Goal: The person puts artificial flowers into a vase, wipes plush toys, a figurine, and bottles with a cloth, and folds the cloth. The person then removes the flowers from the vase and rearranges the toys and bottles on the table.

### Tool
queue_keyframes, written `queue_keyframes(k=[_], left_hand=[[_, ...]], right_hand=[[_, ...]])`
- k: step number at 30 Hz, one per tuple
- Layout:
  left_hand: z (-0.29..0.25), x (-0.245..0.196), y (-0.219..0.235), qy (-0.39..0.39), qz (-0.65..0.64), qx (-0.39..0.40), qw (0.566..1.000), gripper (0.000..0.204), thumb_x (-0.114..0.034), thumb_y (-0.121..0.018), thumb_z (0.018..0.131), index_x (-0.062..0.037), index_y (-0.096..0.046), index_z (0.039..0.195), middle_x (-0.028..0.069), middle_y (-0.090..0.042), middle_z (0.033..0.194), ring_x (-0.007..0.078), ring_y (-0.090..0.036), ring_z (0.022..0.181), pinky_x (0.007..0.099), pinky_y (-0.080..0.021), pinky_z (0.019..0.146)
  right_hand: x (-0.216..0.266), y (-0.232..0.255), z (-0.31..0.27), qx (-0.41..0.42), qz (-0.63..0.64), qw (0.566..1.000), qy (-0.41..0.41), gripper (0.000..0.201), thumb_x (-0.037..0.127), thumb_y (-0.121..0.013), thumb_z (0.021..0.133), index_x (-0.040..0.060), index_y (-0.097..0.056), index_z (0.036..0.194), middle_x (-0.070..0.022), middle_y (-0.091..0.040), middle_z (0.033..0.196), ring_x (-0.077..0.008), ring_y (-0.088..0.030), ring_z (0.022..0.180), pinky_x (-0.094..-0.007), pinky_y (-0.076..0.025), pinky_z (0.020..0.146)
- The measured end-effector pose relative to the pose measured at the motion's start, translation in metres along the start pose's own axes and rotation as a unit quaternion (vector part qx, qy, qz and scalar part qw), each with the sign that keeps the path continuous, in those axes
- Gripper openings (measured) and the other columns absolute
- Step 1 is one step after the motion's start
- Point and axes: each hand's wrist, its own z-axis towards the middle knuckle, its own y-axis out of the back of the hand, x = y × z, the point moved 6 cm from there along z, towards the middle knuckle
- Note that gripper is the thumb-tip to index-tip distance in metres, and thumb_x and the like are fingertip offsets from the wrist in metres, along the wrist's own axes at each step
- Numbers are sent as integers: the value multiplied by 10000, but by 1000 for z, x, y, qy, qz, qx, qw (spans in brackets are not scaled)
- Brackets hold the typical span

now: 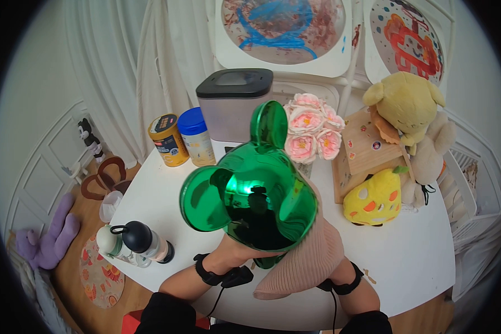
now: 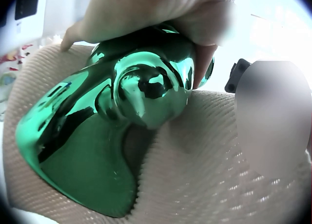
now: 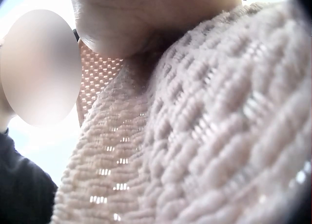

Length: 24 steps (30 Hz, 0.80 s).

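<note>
A shiny green bear-shaped figure [image 1: 261,195] with round ears is held up over the white table. My left hand [image 2: 151,14] grips it from below, fingers curled round its glossy body in the left wrist view; in the head view the figure hides most of that hand. A pinkish-beige knit cloth [image 1: 306,261] lies against the figure's right side and hangs down in front. My right hand [image 3: 156,19] holds this cloth, which drapes from it in folds in the right wrist view. Its fingers are hidden by the cloth.
On the white table [image 1: 401,261] stand two bottles [image 1: 145,242], two cans [image 1: 172,142], a grey black-lidded container [image 1: 234,106] and pink flowers [image 1: 312,125]. At right are a wooden house [image 1: 362,150], a yellow plush [image 1: 373,197] and a dog plush [image 1: 403,103].
</note>
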Motion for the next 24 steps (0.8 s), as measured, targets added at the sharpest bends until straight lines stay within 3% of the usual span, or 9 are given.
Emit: queue_keyframes(k=[3, 7, 12, 13, 16, 18, 19, 20, 24], left_hand=[[-2, 12, 5, 49, -35, -6, 998, 728, -51, -921, 646, -44, -581, 1289, 73, -636, 1243, 189, -610, 1104, 367, -506, 975], [-5, -2, 3, 12, -23, 19, 999, 703, -73, -899, 696, -48, -573, 1319, 75, -637, 1259, 194, -609, 1119, 368, -506, 978], [-14, 6, -2, 119, -22, 63, 991, 659, -132, -842, 792, -67, -548, 1378, 76, -625, 1297, 197, -598, 1159, 377, -494, 1001], [-13, 9, -1, 118, -23, 64, 991, 659, -132, -842, 792, -67, -548, 1378, 76, -625, 1297, 197, -598, 1159, 377, -494, 1001], [-8, 10, 3, 51, -39, 68, 996, 736, -89, -876, 732, -65, -531, 1381, 79, -604, 1318, 201, -582, 1179, 379, -480, 1022], [-4, -4, 9, -56, -18, 6, 998, 840, -30, -904, 652, -67, -504, 1390, 80, -579, 1340, 208, -558, 1214, 383, -466, 1044], [1, -9, 6, -42, -38, -11, 998, 945, 22, -916, 575, -72, -472, 1403, 77, -558, 1361, 210, -544, 1232, 390, -455, 1063], [4, -10, 6, 6, -74, 22, 997, 1173, -130, -924, 607, -118, -242, 1561, 173, -294, 1597, 298, -362, 1436, 456, -299, 1193], [1, -26, 14, -11, -152, -19, 988, 1202, -296, -929, 597, -32, -236, 1543, 237, -422, 1495, 358, -397, 1408, 483, -295, 1198]], right_hand=[[-6, 0, 3, 9, -9, 1000, 8, 1048, 279, -857, 740, 9, -192, 1505, -226, -241, 1532, -326, -310, 1411, -417, -286, 1154], [-6, -23, 47, 17, -27, 999, 13, 1017, 277, -856, 741, 15, -224, 1493, -217, -273, 1515, -321, -336, 1393, -414, -302, 1143], [-10, -33, 59, 21, -49, 998, 15, 978, 274, -855, 742, 21, -264, 1479, -206, -314, 1494, -314, -368, 1371, -411, -321, 1129], [-25, 38, -86, 21, -55, 998, 15, 970, 274, -855, 742, 22, -272, 1476, -204, -322, 1490, -313, -375, 1366, -410, -325, 1126], [-23, 14, -38, 17, -73, 997, 11, 948, 272, -855, 742, 26, -296, 1467, -197, -346, 1477, -309, -394, 1353, -408, -337, 1118], [-25, 12, -21, 11, -84, 996, 7, 932, 271, -854, 743, 29, -311, 1461, -193, -363, 1469, -307, -407, 1344, -406, -345, 1112], [-26, 11, -12, 8, -89, 996, 5, 925, 270, -854, 743, 30, -319, 1458, -190, -371, 1465, -305, -413, 1339, -406, -349, 1110], [-26, 7, -1, 3, -94, 996, 2, 917, 270, -854, 743, 31, -327, 1455, -188, -379, 1460, -304, -420, 1335, -405, -353, 1107], [-31, 13, 24, -24, -121, 992, -12, 887, 268, -853, 744, 37, -359, 1444, -179, -411, 1444, -299, -445, 1317, -402, -368, 1096]])
